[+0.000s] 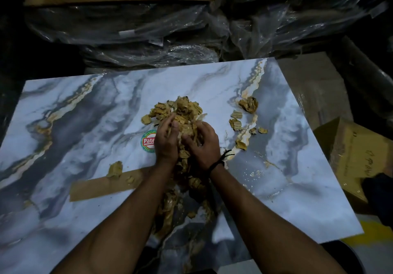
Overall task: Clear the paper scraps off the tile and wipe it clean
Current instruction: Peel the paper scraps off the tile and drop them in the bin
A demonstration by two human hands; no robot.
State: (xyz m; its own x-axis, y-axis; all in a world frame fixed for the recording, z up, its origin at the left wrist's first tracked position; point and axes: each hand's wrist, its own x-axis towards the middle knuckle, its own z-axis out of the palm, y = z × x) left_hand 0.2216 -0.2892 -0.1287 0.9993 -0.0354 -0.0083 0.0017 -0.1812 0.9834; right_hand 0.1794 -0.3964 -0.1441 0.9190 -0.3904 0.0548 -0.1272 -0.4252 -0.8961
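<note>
Plastic-wrapped bundles [148,24] crowd the dim room behind the marbled tile [74,107], where a heap of paper scraps [182,107] sits at its middle. The left hand [167,144] and right hand [205,144] both curl their fingers into the heap, gripping it. I'd squeeze it into one wad before lifting, then collect the stray scraps [248,104] on the right and the brown strip [102,186].

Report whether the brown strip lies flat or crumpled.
Flat: the brown strip lies spread on the tile, one crumpled scrap on it.
</note>
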